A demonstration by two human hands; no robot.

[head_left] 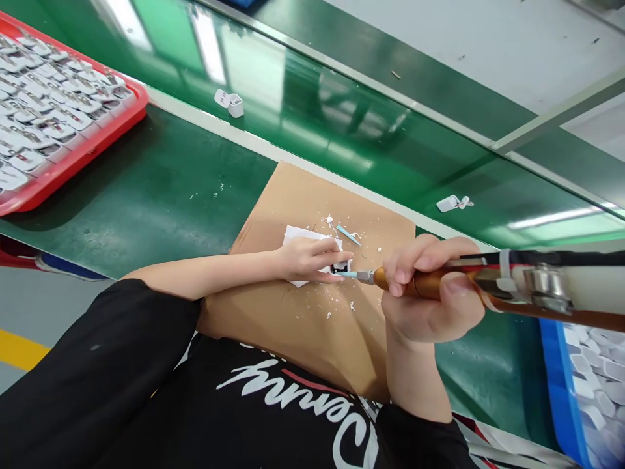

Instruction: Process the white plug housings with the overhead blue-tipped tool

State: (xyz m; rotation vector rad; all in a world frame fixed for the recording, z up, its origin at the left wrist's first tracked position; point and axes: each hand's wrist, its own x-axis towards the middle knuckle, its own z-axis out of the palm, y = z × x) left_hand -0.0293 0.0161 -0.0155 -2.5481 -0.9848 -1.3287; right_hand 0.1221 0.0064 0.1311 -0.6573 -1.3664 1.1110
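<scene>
My left hand (312, 257) is closed on a small white plastic case (340, 266) with a dark inside, apparently an earphone charging case and partly hidden by my fingers. It is over a white sheet (299, 236) on a piece of brown cardboard (293, 195). My right hand (430, 290) is wrapped round an orange pen-shaped power tool (422, 284), with a hose or cable at its rear end. The tool's light-blue flat tip (347, 274) reaches the case's near edge; whether it touches cannot be made out. White shavings (329, 220) and a loose light-blue strip (348, 234) lie beyond my left hand.
A red tray (139, 104) with many white cases stands at the left. At the lower right is a blue bin (561, 391) of white plastic parts. Two opened white cases, one left (229, 103) and one right (454, 203), lie on the green surface beyond the pale ledge (254, 140).
</scene>
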